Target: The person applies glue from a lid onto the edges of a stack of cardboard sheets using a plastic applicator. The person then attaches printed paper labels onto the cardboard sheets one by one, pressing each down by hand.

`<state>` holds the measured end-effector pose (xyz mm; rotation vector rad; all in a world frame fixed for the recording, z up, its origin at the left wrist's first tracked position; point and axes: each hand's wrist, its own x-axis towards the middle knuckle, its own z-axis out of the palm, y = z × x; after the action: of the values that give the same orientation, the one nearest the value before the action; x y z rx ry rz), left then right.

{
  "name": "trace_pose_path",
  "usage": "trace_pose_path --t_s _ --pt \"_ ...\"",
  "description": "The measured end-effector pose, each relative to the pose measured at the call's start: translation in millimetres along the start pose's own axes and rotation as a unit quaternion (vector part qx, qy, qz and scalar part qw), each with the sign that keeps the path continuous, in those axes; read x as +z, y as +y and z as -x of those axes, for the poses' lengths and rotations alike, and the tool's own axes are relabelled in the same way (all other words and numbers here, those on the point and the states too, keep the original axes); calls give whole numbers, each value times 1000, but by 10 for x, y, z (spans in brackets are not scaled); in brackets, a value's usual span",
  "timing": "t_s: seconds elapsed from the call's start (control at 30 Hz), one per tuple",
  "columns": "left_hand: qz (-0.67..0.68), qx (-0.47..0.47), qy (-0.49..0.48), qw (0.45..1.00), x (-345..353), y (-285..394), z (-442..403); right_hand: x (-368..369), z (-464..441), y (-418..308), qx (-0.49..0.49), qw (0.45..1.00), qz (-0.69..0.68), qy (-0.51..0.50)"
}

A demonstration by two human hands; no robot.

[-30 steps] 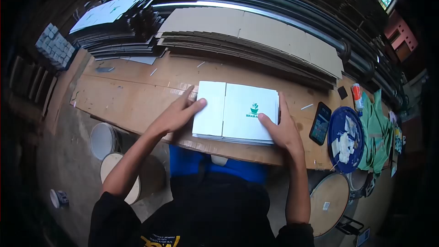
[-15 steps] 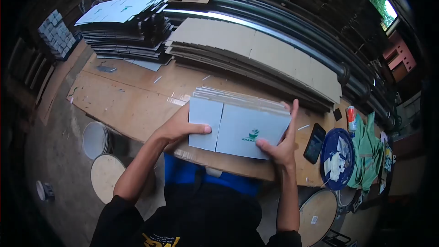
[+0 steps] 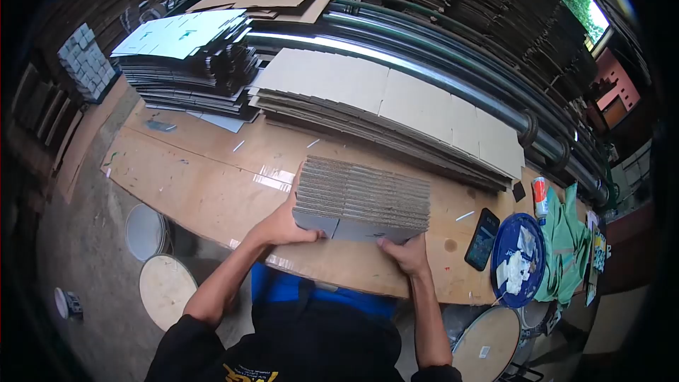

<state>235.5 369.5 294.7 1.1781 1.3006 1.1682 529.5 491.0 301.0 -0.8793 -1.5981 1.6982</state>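
Note:
Between my two hands I hold a stack of flat cardboard boxes [image 3: 364,187], its corrugated edges turned up toward me and its pale printed face tilted down at the front. My left hand [image 3: 283,223] grips the left end, thumb across the front face. On the right end is my right hand [image 3: 407,251], its thumb on the lower front and its fingers hidden behind the stack. The stack is above or on the wooden table [image 3: 198,191]; I cannot tell whether it touches.
Behind lie a long pile of brown cardboard sheets [image 3: 417,102] and a pile of white printed sheets [image 3: 177,35]. To the right are a phone [image 3: 483,239], a blue lid with white paste [image 3: 518,262], a spray can [image 3: 540,197] and green cloth [image 3: 566,247]. Metal rollers [image 3: 438,74] run behind.
The stack has tipped forward, so its edges now show more than its printed face. My right hand has moved left and down with it. The view has shifted slightly.

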Motion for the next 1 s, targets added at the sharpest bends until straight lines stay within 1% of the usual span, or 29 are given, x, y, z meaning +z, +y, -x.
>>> trace_pose_path --t_s 0.07,0.1,0.13,0.17,0.2,0.23,0.27,0.3,0.33,0.37,0.4,0.43,0.47,0.5,0.53,0.57,0.63,0.67,0.73,0.8,0.83,0.9,0.93,0.97,1.0 --pt "0 -7 -6 1000 -12 104 -27 27 17 -40 -31 999 -7 12" --pt "-28 11 -6 1000 -30 147 -21 16 15 -53 -29 999 -7 12" --pt "-56 27 -5 998 -50 175 -13 0 9 -60 -47 999 -4 0" --pt "-55 23 -4 998 -62 198 -18 -10 3 -52 -64 998 -2 -13" --pt "-81 29 17 996 -59 220 -28 -13 7 -26 -46 999 28 2" --pt "-107 36 37 993 -48 234 -42 6 -14 32 -42 999 27 0" --pt "-14 -37 29 999 -36 151 -108 30 -57 103 -44 999 20 16" --pt "-14 -38 31 999 -23 107 -74 57 -83 135 -48 998 15 31" --pt "-38 -9 46 998 -26 85 -77 127 -50 -58 -42 995 65 61" --pt "-63 16 56 996 -42 70 -94 113 -58 -146 -45 995 64 63" --pt "-49 24 54 997 -22 207 -45 82 9 -186 -41 994 94 45" --pt "-46 18 54 997 -24 177 -58 75 48 -230 -40 991 124 23" --pt "-50 -17 47 997 -39 146 -63 144 85 -269 -39 990 123 63" --pt "-54 -51 42 996 -48 131 -50 111 66 -164 -35 990 122 58" --pt "19 -39 48 998 17 152 -93 46 19 -20 -10 995 96 37" --pt "19 -37 50 998 15 102 -57 -21 -9 85 12 997 71 17" --pt "-81 11 55 995 -15 35 -101 23 -43 -125 8 996 90 23" --pt "-31 11 44 998 -12 26 -75 71 69 -226 26 994 106 27" --pt "-42 9 45 998 -36 51 -57 74 27 -285 33 991 123 31" --pt "-45 -10 47 998 1 -26 20 83 101 -236 -37 982 182 41" --pt "-19 -17 63 998 12 -74 -31 104 111 -196 -35 982 182 37" --pt "2 -8 81 997 -4 17 -90 119 -12 -167 -20 991 124 49" --pt "-1 23 87 996 7 146 -68 136 -19 -217 -72 990 116 39" --pt "1 40 92 995 46 181 21 121 26 -254 -66 990 116 40" --pt "-6 30 95 995 36 155 50 89 35 -285 -75 981 177 28"
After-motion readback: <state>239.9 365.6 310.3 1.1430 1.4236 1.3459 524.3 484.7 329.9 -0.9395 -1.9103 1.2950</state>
